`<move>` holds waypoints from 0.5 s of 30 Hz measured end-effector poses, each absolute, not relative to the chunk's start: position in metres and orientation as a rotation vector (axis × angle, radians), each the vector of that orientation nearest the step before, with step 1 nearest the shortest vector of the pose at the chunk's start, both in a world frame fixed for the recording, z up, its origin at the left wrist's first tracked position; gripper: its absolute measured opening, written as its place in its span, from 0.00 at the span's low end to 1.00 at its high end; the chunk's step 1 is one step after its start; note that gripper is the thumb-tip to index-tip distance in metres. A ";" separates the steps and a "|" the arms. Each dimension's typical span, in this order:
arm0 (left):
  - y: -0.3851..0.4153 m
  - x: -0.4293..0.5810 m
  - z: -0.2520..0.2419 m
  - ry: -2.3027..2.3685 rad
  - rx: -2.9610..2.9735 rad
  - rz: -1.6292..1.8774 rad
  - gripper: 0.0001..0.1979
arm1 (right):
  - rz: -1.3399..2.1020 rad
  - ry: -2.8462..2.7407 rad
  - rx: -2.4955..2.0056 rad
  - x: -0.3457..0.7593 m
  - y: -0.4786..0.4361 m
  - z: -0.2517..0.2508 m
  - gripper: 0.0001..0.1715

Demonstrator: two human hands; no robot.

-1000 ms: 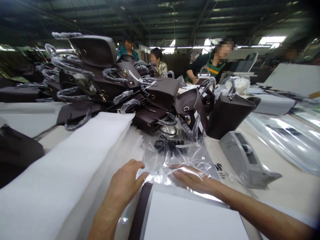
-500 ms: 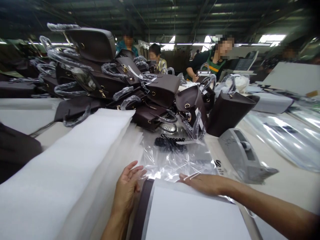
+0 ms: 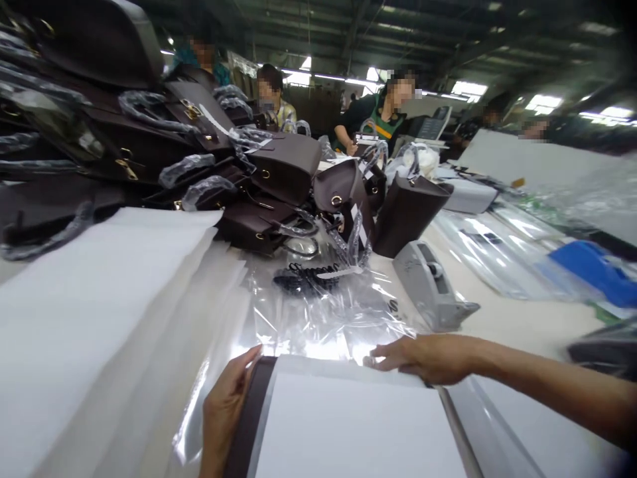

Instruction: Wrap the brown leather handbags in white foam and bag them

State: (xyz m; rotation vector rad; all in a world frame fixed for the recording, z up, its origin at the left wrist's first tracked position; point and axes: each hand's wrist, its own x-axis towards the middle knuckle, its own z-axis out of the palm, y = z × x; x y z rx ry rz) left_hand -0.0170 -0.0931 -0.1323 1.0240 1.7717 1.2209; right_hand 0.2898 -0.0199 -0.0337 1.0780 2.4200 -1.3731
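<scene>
In front of me a dark brown handbag (image 3: pixel 251 408) lies flat, with a thin pale sheet and a white rectangular sheet (image 3: pixel 348 425) on top. My left hand (image 3: pixel 223 401) is closed around its left edge near the far corner; part of the fingers is hidden. At the far right corner, my right hand (image 3: pixel 428 358) reaches in from the right, fingers bent together at the near edge of a clear plastic bag (image 3: pixel 318 325). Glare hides exactly how the fingertips meet the plastic. The plastic spreads flat just beyond the handbag.
Long white foam sheets (image 3: pixel 99 285) lie in a stack at left. Dark brown handbags (image 3: pixel 286 166) with plastic-wrapped handles are piled behind. A grey tape dispenser (image 3: pixel 430 285), more clear plastic bags (image 3: pixel 502 255) and a blue object (image 3: pixel 594 269) are at right. Co-workers stand beyond.
The view has turned right, bringing in the blue object. My left hand has gone from spread fingers to the handbag's edge. The right hand's fingers have lifted and bent at the plastic.
</scene>
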 end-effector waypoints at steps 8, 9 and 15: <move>-0.087 -0.024 -0.129 1.808 1.063 1.081 0.20 | -0.824 2.276 2.194 0.328 -0.067 -0.017 0.22; -0.086 -0.026 -0.132 1.805 1.067 1.053 0.20 | -0.778 2.281 2.267 0.328 -0.071 -0.027 0.25; -0.078 -0.040 -0.137 1.824 1.119 0.855 0.21 | -1.074 2.050 2.800 0.315 -0.075 -0.075 0.25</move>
